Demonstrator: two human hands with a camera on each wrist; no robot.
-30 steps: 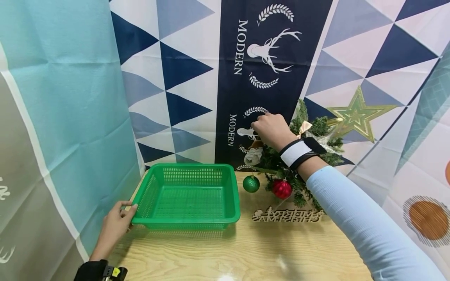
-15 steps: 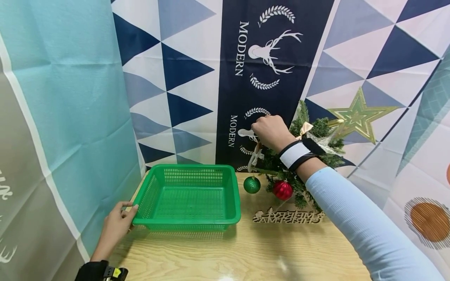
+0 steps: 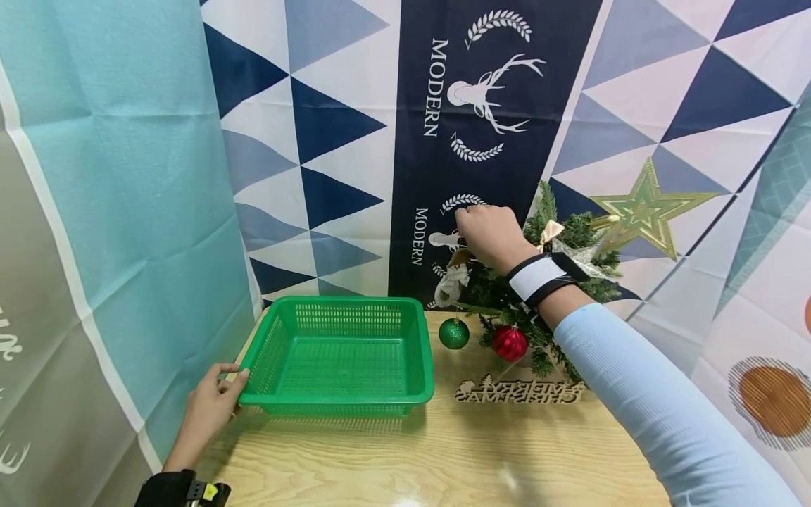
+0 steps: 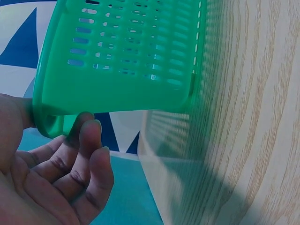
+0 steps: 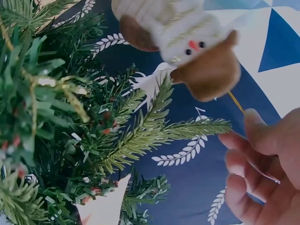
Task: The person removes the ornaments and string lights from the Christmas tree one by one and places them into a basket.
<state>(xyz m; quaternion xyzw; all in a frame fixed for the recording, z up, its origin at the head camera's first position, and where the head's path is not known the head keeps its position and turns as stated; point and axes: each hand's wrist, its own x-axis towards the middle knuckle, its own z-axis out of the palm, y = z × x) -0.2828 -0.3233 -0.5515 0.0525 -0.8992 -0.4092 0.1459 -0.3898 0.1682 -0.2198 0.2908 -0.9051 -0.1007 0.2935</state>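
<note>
My right hand [image 3: 494, 236] pinches the thin gold string [image 5: 236, 101] of a snowman ornament [image 5: 190, 35] between thumb and fingertips. This snowman has a brown hat, black eyes and a white-and-gold body. In the head view the ornament [image 3: 451, 287] dangles below the hand, on the left side of a small Christmas tree [image 3: 484, 289]. A branch tip [image 5: 206, 127] reaches right to the pinching fingertips. My left hand [image 3: 212, 401] holds a green plastic basket [image 3: 336, 407] by its front left corner, thumb and fingers around the rim [image 4: 41, 110].
On the tree hang a green glitter ball [image 3: 454, 334], a red ball [image 3: 510, 343] and a large gold star [image 3: 646, 208]. A wooden Merry Christmas sign [image 3: 519, 391] stands before it on the wood-grain table [image 3: 355, 458]. Patterned cloth [image 3: 342, 105] closes off the back.
The snowman ornament has swung and turned on its string under my right hand, which has shifted only slightly. My left hand stays on the basket corner.
</note>
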